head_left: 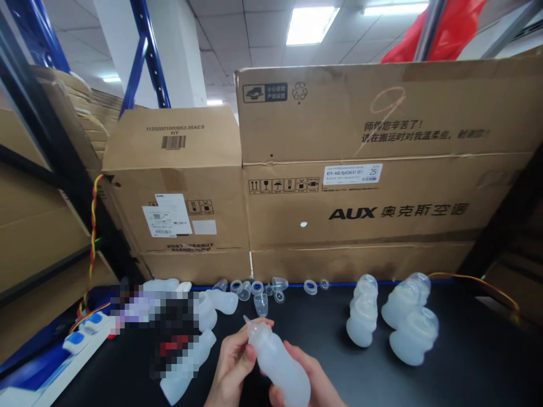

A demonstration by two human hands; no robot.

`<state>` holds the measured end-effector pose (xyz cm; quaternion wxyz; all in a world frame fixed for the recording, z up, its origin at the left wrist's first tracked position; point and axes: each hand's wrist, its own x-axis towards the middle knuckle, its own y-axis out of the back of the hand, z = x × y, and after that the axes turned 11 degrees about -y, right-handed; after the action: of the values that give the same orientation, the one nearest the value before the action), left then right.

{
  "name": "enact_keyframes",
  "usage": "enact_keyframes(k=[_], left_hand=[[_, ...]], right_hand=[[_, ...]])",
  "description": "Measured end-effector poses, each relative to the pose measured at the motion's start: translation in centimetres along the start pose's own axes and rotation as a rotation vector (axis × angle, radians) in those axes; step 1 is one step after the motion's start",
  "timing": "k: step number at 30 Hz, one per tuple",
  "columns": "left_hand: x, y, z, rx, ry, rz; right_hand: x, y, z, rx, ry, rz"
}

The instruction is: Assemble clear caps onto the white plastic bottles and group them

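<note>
Low in the middle of the head view, a frosted white bottle (282,364) with a waisted body is tilted, its thin pointed tip (248,321) up and to the left. The fingers of my left hand (235,359) close around its upper end, just below that tip. My right hand (311,373) wraps the wider lower body from the right side. The bottle's base runs toward the bottom edge of the picture. Just beyond my left hand stands a small clear cup (261,305).
Several clear caps and rings (257,288) lie along the back edge of the black table (331,350). Capped frosted bottles (413,336) stand at the right. More frosted pieces (227,302) lie at left by a pixelated patch. Cardboard boxes (288,220) wall off the back.
</note>
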<state>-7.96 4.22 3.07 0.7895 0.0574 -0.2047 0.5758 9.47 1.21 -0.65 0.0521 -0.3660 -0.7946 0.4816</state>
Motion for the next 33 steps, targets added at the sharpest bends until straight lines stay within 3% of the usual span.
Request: enact_keyframes(k=[3, 6, 9, 13, 19, 28, 33], left_hand=[[0.6, 0.5, -0.9, 0.388, -0.078, 0.093], [1.8, 0.3, -2.3, 0.835, -0.246, 0.152], [3.2, -0.6, -4.0, 1.072, -0.304, 0.17], [4.2, -0.8, -5.5, 1.057, -0.286, 0.136], [3.0, 0.9, -5.0, 1.036, -0.322, 0.063], [3.3, 0.8, -6.3, 1.325, -0.311, -0.139], [4.5, -0.4, -7.1, 1.471, -0.475, -0.194]], right_hand=[[-0.8, -1.1, -1.0, -0.18, 0.278, 0.097], [-2.0, -0.8, -2.7, -0.539, 0.603, 0.444], [-2.7, 0.9, -4.2, -0.77, 0.718, 0.734], [-3.5, 3.0, -5.3, -0.869, 0.747, 0.867], [-4.1, 4.5, -5.6, -1.017, 0.746, 0.989], [-4.1, 3.9, -4.9, -1.24, 0.646, 1.102], [-4.1, 4.1, -4.6, -1.272, 0.62, 1.197]])
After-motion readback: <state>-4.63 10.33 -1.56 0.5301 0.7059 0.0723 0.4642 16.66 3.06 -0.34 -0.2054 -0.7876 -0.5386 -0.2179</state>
